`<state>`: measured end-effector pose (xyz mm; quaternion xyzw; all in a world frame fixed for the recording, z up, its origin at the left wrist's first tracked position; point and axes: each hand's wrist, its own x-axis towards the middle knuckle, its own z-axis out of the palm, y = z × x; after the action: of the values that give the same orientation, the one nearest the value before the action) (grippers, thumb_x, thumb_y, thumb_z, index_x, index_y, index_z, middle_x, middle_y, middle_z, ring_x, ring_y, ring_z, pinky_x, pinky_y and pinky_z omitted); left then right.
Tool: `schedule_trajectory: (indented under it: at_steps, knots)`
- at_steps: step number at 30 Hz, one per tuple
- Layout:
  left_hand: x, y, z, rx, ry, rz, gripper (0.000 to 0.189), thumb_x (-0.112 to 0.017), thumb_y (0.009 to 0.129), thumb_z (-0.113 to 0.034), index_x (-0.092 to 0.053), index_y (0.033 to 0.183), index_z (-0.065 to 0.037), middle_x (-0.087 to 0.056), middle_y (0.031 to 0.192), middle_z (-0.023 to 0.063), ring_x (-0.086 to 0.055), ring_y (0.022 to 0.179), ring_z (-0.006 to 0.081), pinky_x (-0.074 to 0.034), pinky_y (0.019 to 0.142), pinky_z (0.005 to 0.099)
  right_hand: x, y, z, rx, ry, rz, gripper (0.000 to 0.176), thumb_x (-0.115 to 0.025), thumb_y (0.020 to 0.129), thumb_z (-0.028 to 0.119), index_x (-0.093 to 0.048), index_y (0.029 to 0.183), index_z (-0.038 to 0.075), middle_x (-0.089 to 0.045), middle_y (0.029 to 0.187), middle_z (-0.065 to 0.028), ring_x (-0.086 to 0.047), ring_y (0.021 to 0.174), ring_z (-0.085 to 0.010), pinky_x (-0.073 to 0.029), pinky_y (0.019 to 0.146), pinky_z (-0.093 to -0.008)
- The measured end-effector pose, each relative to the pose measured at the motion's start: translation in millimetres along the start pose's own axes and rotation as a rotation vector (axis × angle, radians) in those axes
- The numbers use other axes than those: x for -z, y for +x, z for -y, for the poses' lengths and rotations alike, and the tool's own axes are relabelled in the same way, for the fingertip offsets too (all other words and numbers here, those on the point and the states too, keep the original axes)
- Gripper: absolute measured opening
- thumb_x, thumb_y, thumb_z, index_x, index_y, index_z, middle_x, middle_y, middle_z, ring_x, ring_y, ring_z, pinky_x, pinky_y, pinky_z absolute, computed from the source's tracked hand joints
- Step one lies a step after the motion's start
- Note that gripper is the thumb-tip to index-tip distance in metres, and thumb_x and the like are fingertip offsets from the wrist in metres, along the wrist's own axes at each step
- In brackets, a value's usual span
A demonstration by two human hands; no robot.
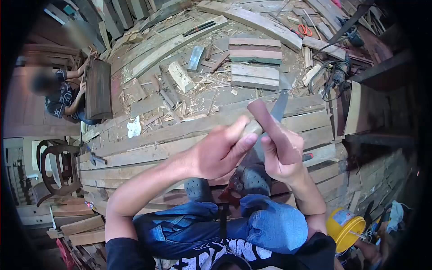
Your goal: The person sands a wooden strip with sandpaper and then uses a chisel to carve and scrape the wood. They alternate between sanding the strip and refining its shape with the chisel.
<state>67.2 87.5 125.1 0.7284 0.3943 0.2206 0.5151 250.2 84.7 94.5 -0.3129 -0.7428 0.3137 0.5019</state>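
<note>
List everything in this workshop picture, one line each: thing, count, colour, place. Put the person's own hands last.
planks: many, pale and grey, across the floor.
scissors: one, orange handles, top right.
power tool: one, dark, with cables, right side.
bucket: one, yellow, bottom right.
chair: one, dark wood, left edge.
other person: one, dark shirt, upper left, hands on a dark panel.
bladed tool: one, grey blade, centre.
strip: one, red-brown, against the blade.
clogs: two, grey, below the hands.
left hand: grip closed on the bladed tool.
right hand: grip closed on the strip.
</note>
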Motion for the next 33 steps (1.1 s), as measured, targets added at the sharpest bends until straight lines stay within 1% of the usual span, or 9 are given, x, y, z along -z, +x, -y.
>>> schedule_trajectory:
  at_steps: [7, 17, 19, 21, 23, 25, 27, 29, 33]
  knots:
    - [-9.2, -10.4, 42.8, 0.024, -0.018, -0.018, 0.031, -0.039, 0.101, -0.029, -0.039, 0.095, 0.001, -0.051, 0.055, 0.0174, -0.056, 0.052, 0.0336, -0.04, 0.049, 0.0401, -13.9, -10.0, -9.1, -0.142, -0.011, 0.138, 0.04, -0.053, 0.085, -0.005, -0.051, 0.125, -0.006, -0.054, 0.126, -0.0238, -0.054, 0.116, -0.0371, -0.045, 0.098, -0.039]
    - [-8.5, -12.2, 65.7, 0.147, 0.037, 0.019, 0.036, -0.034, 0.101, -0.033, -0.039, 0.096, 0.003, -0.053, 0.059, 0.0216, -0.059, 0.062, 0.0419, -0.043, 0.057, 0.0469, -34.9, -20.6, -16.5, -0.32, -0.028, 0.122, 0.035, -0.053, 0.088, -0.001, -0.053, 0.123, -0.006, -0.057, 0.123, -0.0236, -0.056, 0.115, -0.0344, -0.046, 0.094, -0.0354]
    - [-2.0, -9.8, 66.9, 0.08, 0.001, -0.066, 0.037, -0.033, 0.102, -0.033, -0.04, 0.098, 0.002, -0.054, 0.061, 0.0221, -0.058, 0.064, 0.0434, -0.043, 0.058, 0.0478, -36.9, -20.9, -17.4, -0.343, -0.026, 0.101, 0.032, -0.055, 0.089, 0.002, -0.055, 0.121, -0.005, -0.064, 0.109, -0.0221, -0.065, 0.099, -0.0334, -0.051, 0.082, -0.0329]
    - [0.8, -13.1, 62.9, 0.25, -0.086, 0.024, 0.037, -0.031, 0.102, -0.034, -0.04, 0.101, 0.001, -0.055, 0.069, 0.0248, -0.058, 0.071, 0.0448, -0.044, 0.064, 0.0493, -38.6, -23.1, -25.2, -0.396, -0.022, 0.103, 0.031, -0.057, 0.089, 0.004, -0.057, 0.119, -0.003, -0.067, 0.089, -0.0193, -0.067, 0.075, -0.0293, -0.051, 0.067, -0.0315]
    - [-7.0, -16.1, 83.3, 0.107, -0.073, -0.037, 0.039, -0.03, 0.102, -0.036, -0.041, 0.1, 0.001, -0.055, 0.075, 0.0273, -0.058, 0.079, 0.045, -0.042, 0.069, 0.0509, -44.4, -24.2, -28.2, -0.425, -0.018, 0.103, 0.029, -0.057, 0.09, 0.006, -0.059, 0.118, -0.001, -0.064, 0.074, -0.0171, -0.06, 0.058, -0.0242, -0.047, 0.057, -0.0318]
    - [-6.3, -17.0, 89.8, 0.22, -0.089, -0.002, 0.043, -0.029, 0.102, -0.038, -0.044, 0.122, -0.003, -0.045, 0.064, 0.0056, -0.043, 0.059, 0.0148, -0.041, 0.057, 0.0322, -51.1, -28.8, -34.9, -0.39, 0.037, 0.051, 0.028, -0.057, 0.09, 0.006, -0.06, 0.117, 0.0, -0.063, 0.074, -0.018, -0.059, 0.057, -0.0224, -0.046, 0.057, -0.0313]
    - [-3.5, -16.5, 94.0, 0.203, -0.024, -0.005, 0.042, -0.029, 0.102, -0.039, -0.046, 0.117, -0.002, -0.046, 0.064, 0.0055, -0.044, 0.058, 0.0154, -0.041, 0.057, 0.0335, -50.3, -29.9, -30.3, -0.463, 0.024, 0.07, 0.025, -0.057, 0.091, 0.008, -0.06, 0.114, 0.0, -0.061, 0.07, -0.017, -0.057, 0.055, -0.0212, -0.044, 0.054, -0.0321]
    - [2.2, -14.6, 81.4, 0.316, 0.006, 0.083, 0.044, -0.029, 0.101, -0.04, -0.041, 0.103, 0.003, -0.055, 0.074, 0.0261, -0.056, 0.077, 0.0469, -0.041, 0.069, 0.0517, -48.6, -32.5, -31.9, -0.485, 0.012, 0.089, 0.024, -0.056, 0.091, 0.009, -0.061, 0.113, 0.0, -0.058, 0.067, -0.0159, -0.056, 0.053, -0.0229, -0.043, 0.052, -0.0333]
    - [-9.5, -16.1, 80.1, 0.284, 0.005, 0.07, 0.044, -0.03, 0.101, -0.04, -0.041, 0.102, 0.003, -0.055, 0.072, 0.0263, -0.055, 0.075, 0.0477, -0.041, 0.068, 0.0521, -51.4, -29.0, -42.7, -0.447, -0.045, 0.122, 0.026, -0.056, 0.092, 0.011, -0.06, 0.115, 0.0, -0.055, 0.059, -0.0145, -0.051, 0.048, -0.0258, -0.041, 0.05, -0.0338]
